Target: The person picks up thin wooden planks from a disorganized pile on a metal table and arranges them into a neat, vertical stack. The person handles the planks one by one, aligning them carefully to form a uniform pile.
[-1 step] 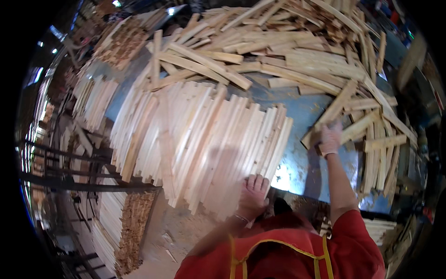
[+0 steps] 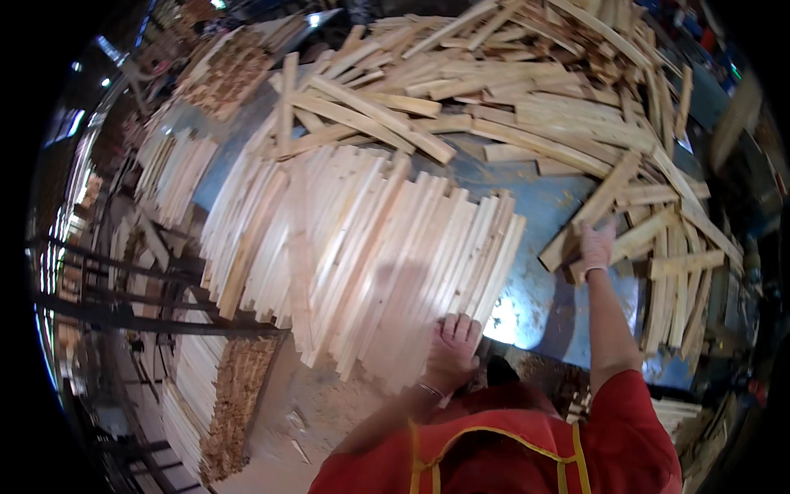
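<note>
My left hand (image 2: 454,352) lies flat with fingers stretched over the near ends of a wide row of pale wooden strips (image 2: 362,255), laid side by side. One longer strip (image 2: 299,247) rests across the top of that row. To the right, my right hand (image 2: 596,247) is closed over a wooden strip (image 2: 643,234) in the loose pile. Another strip (image 2: 594,206) slants just beside its fingers, and the fingertips are partly hard to make out.
A large jumbled heap of wooden strips (image 2: 527,90) covers the far side of the blue-grey metal table (image 2: 527,193). Stacked strips (image 2: 234,412) stand at the lower left, beside a dark metal bar (image 2: 164,323). More stacks (image 2: 226,74) lie at the far left.
The whole view has shifted slightly. Both hands keep nearly the same places on the wood, and no strip has visibly moved.
</note>
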`<move>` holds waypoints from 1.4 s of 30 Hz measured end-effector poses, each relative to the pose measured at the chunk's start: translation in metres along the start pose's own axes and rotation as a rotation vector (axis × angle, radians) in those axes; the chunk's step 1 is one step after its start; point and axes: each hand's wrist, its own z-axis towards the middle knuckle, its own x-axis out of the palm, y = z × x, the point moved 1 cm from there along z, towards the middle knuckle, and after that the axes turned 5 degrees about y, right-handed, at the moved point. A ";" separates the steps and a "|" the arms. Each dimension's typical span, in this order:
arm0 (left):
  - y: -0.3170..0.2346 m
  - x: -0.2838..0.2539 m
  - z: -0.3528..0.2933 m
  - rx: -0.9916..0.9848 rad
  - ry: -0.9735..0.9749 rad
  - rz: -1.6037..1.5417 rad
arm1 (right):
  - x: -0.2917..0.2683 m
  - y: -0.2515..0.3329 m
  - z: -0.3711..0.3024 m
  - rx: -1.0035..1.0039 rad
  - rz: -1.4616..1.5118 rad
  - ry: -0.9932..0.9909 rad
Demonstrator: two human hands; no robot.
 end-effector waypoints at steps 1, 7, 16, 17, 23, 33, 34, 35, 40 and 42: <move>0.002 -0.002 0.004 0.043 -0.056 -0.021 | 0.009 -0.042 0.034 0.042 0.044 -0.131; 0.029 0.015 0.000 -0.057 -0.073 0.085 | -0.004 0.015 -0.007 0.325 0.631 0.511; 0.129 -0.030 0.048 -0.382 -0.141 -0.005 | -0.030 0.073 -0.213 -0.041 -0.204 1.413; 0.136 -0.032 0.054 -0.378 -0.199 -0.040 | -0.032 0.097 -0.186 -0.036 -0.278 1.556; 0.161 -0.014 0.081 -0.384 -0.293 0.008 | 0.020 0.189 -0.043 -0.234 -0.043 1.393; 0.160 -0.034 0.092 -0.410 -0.267 -0.131 | 0.302 0.296 0.021 -0.859 -0.357 0.784; 0.160 -0.033 0.091 -0.415 -0.266 -0.128 | 0.313 0.308 0.019 -0.873 -0.361 0.812; 0.160 -0.032 0.091 -0.423 -0.237 -0.151 | 0.324 0.317 0.018 -0.885 -0.366 0.837; 0.161 -0.028 0.096 -0.428 -0.254 -0.144 | 0.388 0.367 0.032 -0.903 -0.374 0.898; 0.161 -0.023 0.094 -0.413 -0.323 -0.135 | 0.379 0.405 0.030 -0.654 -0.282 1.047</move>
